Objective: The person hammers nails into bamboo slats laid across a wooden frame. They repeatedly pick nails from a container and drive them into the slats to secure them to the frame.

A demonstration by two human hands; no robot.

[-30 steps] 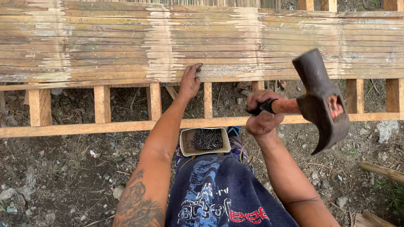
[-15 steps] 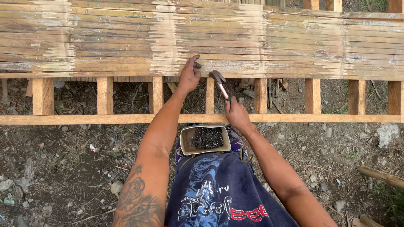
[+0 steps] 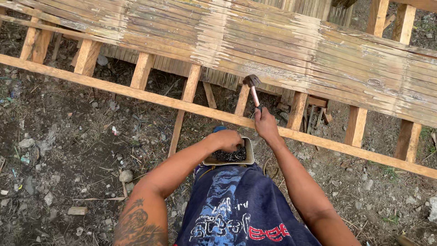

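Hammer (image 3: 251,86): one, gripped in the right hand (image 3: 266,126) at the bamboo panel's (image 3: 282,45) near edge. Left hand (image 3: 227,139) digs, fingers curled, into one tray (image 3: 248,157) of nails (image 3: 230,156).

Your left hand (image 3: 229,139) dips into the nail tray (image 3: 249,157) at your waist. Your right hand (image 3: 266,126) grips the hammer (image 3: 253,89), head resting against the bamboo slats (image 3: 282,50) above the wooden rail (image 3: 150,96).

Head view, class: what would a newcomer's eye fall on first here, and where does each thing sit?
The wide panel of flattened bamboo slats fills the top, lying on a wooden frame. At centre the right hand holds a hammer, its head at the panel's lower edge. Just below, the left hand reaches into a small tray of dark nails on the person's lap.
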